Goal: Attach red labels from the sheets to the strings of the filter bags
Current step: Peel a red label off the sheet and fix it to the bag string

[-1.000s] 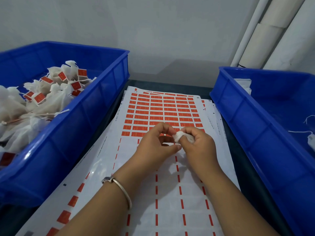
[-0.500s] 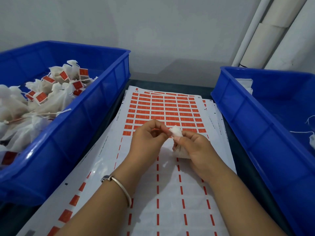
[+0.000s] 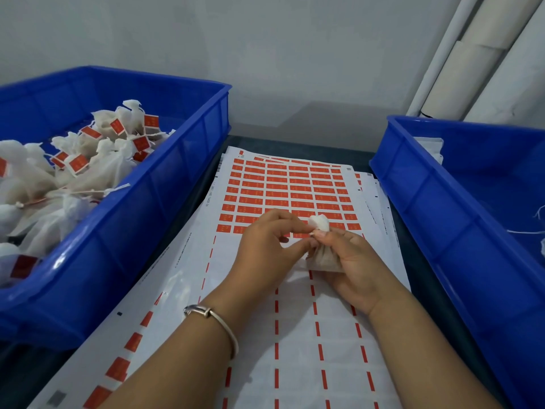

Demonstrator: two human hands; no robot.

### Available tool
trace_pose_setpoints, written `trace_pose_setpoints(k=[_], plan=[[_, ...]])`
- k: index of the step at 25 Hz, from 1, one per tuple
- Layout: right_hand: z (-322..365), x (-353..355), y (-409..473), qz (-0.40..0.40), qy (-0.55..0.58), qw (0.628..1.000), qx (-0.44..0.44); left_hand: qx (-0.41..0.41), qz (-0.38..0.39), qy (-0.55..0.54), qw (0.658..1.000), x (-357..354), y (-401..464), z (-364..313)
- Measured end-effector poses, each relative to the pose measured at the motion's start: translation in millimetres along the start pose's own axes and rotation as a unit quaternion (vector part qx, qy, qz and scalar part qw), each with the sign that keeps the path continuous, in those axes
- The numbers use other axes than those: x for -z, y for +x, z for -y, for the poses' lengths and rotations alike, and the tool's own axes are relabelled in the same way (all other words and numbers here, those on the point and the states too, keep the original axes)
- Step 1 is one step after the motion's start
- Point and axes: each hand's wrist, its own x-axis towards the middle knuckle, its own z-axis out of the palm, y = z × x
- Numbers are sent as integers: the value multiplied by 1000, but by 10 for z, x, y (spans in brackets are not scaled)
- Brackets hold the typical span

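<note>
Two hands meet over the middle of the label sheets. Right hand (image 3: 351, 261) grips a white filter bag (image 3: 323, 255), fingers curled round its body, thumb and forefinger pinching the neck so the gathered top sticks up above them. Left hand (image 3: 265, 246) pinches at that same neck with thumb and fingertips, touching the right thumb; string too small to make out. Silver bangle (image 3: 215, 320) on left wrist.

Bag is held just above the top sheet (image 3: 295, 335), at the line where full rows of red labels (image 3: 283, 190) end and the peeled area, with only thin red strips, begins. More sheets lie fanned beneath, on the dark counter (image 3: 413, 231).

Left bin (image 3: 147, 231), blue, touching the sheets' edge, holds a heap of finished bags (image 3: 88, 160) with red tags. Right bin (image 3: 442, 225), blue, shows loose white string (image 3: 525, 231) and scraps of white near its far wall and right edge. Pale pipes (image 3: 472, 54) lean in the far right corner.
</note>
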Motion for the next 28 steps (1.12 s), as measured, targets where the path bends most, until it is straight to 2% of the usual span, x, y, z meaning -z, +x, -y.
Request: trace_pose_setpoints(k=[2, 7, 11, 16, 21, 25, 28], plan=[[-3, -14, -2, -7, -10, 1000, -3, -2, -20, 16, 1000, 13, 20, 21], [2, -10, 10, -29, -10, 999, -8, 16, 7, 44, 999, 12, 17, -4], [-18, 5, 28, -37, 1, 999, -11, 42, -3, 67, 997, 20, 50, 16], [-22, -16, -1, 19, -48, 998, -22, 81, -75, 68, 992, 56, 79, 45], [14, 20, 1, 69, -42, 996, -46, 119, -138, 61, 981, 117, 115, 82], [35, 81, -35, 132, -76, 986, -64, 125, -129, 42, 983, 101, 107, 92], [47, 118, -57, 158, -41, 984, -69, 106, -102, 23, 989, 96, 93, 84]])
